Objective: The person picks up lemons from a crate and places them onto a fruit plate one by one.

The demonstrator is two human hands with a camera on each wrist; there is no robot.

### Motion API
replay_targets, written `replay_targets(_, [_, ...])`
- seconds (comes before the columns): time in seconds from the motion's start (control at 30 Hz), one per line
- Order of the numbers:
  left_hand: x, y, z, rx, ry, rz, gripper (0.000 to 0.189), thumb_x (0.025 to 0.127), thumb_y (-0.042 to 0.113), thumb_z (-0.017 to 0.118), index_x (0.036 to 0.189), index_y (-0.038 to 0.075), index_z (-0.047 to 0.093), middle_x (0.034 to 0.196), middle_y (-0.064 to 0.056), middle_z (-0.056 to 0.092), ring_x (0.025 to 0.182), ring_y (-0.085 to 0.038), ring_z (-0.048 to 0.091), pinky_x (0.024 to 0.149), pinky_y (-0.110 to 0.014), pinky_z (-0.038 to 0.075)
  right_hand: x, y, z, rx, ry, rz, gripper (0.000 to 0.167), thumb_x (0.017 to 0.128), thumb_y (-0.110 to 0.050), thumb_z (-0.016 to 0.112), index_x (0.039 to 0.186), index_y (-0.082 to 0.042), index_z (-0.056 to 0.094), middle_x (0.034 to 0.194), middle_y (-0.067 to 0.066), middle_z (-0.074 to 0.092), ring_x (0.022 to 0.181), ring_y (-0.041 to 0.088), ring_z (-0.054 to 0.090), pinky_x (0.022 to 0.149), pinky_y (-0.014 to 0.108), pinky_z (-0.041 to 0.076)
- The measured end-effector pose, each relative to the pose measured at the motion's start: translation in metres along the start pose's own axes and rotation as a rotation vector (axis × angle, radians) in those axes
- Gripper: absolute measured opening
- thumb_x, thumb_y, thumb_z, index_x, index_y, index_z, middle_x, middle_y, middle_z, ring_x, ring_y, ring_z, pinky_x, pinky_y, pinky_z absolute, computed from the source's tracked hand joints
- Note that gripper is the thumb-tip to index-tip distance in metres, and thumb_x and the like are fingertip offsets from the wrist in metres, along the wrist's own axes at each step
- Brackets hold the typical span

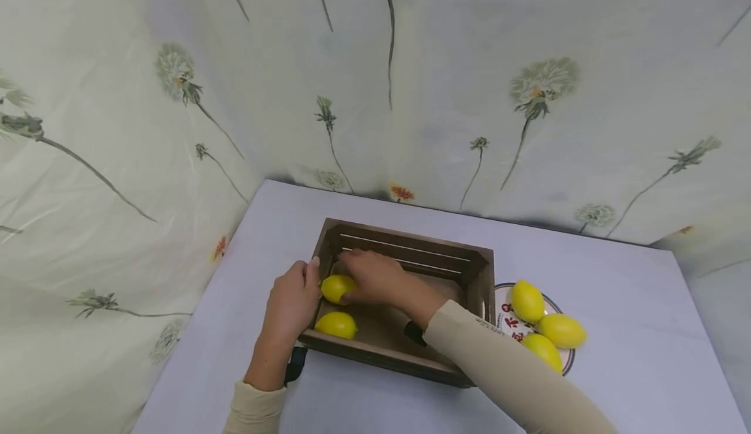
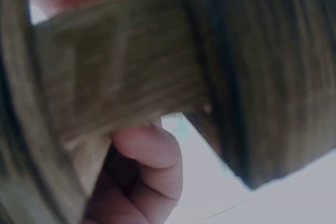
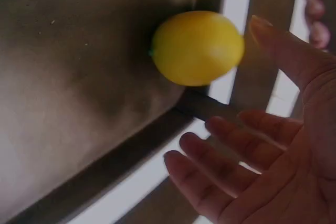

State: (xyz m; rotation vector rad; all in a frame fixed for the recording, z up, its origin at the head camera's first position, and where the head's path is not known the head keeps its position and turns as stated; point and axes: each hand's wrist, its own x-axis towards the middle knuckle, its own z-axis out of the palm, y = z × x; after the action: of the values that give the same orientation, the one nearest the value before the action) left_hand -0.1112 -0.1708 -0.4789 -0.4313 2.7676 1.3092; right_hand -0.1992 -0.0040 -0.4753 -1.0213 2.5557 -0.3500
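A brown wooden crate (image 1: 405, 362) stands on the table, its left wall gripped by my left hand (image 1: 293, 298). In the left wrist view, curled fingers (image 2: 149, 150) show below a wooden slat (image 2: 126, 61). My right hand (image 1: 372, 277) reaches inside the crate at its left end. Close to that hand lies one lemon (image 3: 198, 48); the thumb tip is right by its edge, and the other fingers (image 3: 199, 182) are spread loosely beside it. Another lemon (image 1: 336, 325) lies at the crate's front left corner.
Right of the crate sits a white plate (image 1: 503, 300) with red markings, bearing several lemons (image 1: 561, 331). My right sleeve (image 1: 499, 369) crosses the crate's right front corner. A white cloth covers the table (image 1: 633, 303), and a dandelion-print curtain (image 1: 434, 128) hangs behind it.
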Motion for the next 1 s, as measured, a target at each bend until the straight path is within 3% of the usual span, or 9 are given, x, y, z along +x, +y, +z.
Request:
replay_targets(0.13, [0.0, 0.001, 0.0, 0.001, 0.0, -0.005, 0.049, 0.114, 0.042, 0.038, 0.098, 0.003, 0.061, 0.077, -0.007, 0.065, 0.062, -0.021, 0.059, 0.053, -0.034, 0.047, 0.014, 0.001, 0.013, -0.028, -0.03, 0.002, 0.052, 0.087, -0.039, 0.086, 0.127, -0.013, 0.065, 0.102, -0.002, 0.065, 0.084, 0.016, 0.058, 0.073, 0.033, 0.052])
replay_targets(0.27, [0.0, 0.002, 0.0, 0.006, -0.006, -0.006, 0.048, 0.114, 0.042, 0.038, 0.098, 0.003, 0.061, 0.077, -0.006, 0.065, 0.063, -0.021, 0.059, 0.054, -0.034, 0.047, 0.019, 0.002, 0.023, -0.071, -0.069, 0.0, 0.049, 0.087, -0.037, 0.086, 0.126, -0.016, 0.065, 0.106, -0.003, 0.064, 0.086, 0.015, 0.058, 0.073, 0.034, 0.053])
replay_targets(0.47, [0.0, 0.002, 0.001, 0.013, -0.005, -0.015, 0.049, 0.114, 0.043, 0.038, 0.1, 0.003, 0.062, 0.078, -0.007, 0.066, 0.062, -0.021, 0.059, 0.053, -0.033, 0.047, 0.019, 0.004, 0.034, -0.115, -0.053, -0.06, 0.045, 0.089, -0.032, 0.084, 0.126, -0.016, 0.065, 0.109, -0.003, 0.063, 0.085, 0.015, 0.057, 0.075, 0.031, 0.054])
replay_targets(0.67, [-0.002, 0.002, 0.003, 0.008, -0.017, -0.016, 0.053, 0.113, 0.047, 0.036, 0.101, 0.002, 0.062, 0.08, -0.007, 0.068, 0.063, -0.021, 0.059, 0.053, -0.034, 0.046, 0.014, 0.01, 0.035, -0.054, -0.05, -0.068, 0.037, 0.089, -0.027, 0.084, 0.121, -0.016, 0.067, 0.101, -0.006, 0.06, 0.082, 0.013, 0.057, 0.075, 0.029, 0.052])
replay_targets(0.83, [-0.003, 0.002, 0.001, 0.012, -0.013, -0.021, 0.053, 0.113, 0.048, 0.036, 0.099, 0.004, 0.061, 0.077, -0.007, 0.064, 0.061, -0.022, 0.056, 0.052, -0.034, 0.045, 0.014, 0.013, 0.032, 0.005, -0.057, -0.042, 0.043, 0.091, -0.028, 0.082, 0.129, -0.016, 0.065, 0.102, -0.006, 0.062, 0.083, 0.014, 0.058, 0.078, 0.032, 0.053])
replay_targets(1.0, [-0.006, 0.002, 0.0, 0.003, -0.021, -0.012, 0.055, 0.113, 0.05, 0.034, 0.099, 0.004, 0.061, 0.078, -0.007, 0.064, 0.062, -0.023, 0.055, 0.054, -0.035, 0.045, 0.015, 0.015, 0.026, -0.01, -0.057, -0.015, 0.049, 0.091, -0.027, 0.082, 0.132, -0.013, 0.06, 0.101, -0.003, 0.063, 0.082, 0.014, 0.059, 0.074, 0.032, 0.053])
